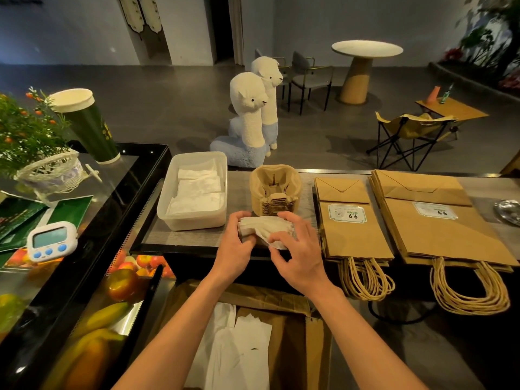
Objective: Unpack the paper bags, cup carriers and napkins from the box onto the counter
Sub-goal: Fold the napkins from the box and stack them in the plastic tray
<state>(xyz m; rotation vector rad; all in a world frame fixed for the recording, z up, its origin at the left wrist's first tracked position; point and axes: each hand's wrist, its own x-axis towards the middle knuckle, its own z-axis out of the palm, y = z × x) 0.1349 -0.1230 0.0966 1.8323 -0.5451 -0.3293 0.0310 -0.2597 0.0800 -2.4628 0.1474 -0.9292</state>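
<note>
Both your left hand [235, 246] and right hand [299, 249] grip the napkin stack [261, 222] above the desk [307, 190], just nearer than the cup carriers [274, 190]; likely soft, light, quick to fan, so clamp its ends.

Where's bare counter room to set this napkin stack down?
Bare mat in front of the tub, left of the left hand. Narrow strip between cup carriers and small bags. Right is crowded: large bags, then a metal dish.
</note>
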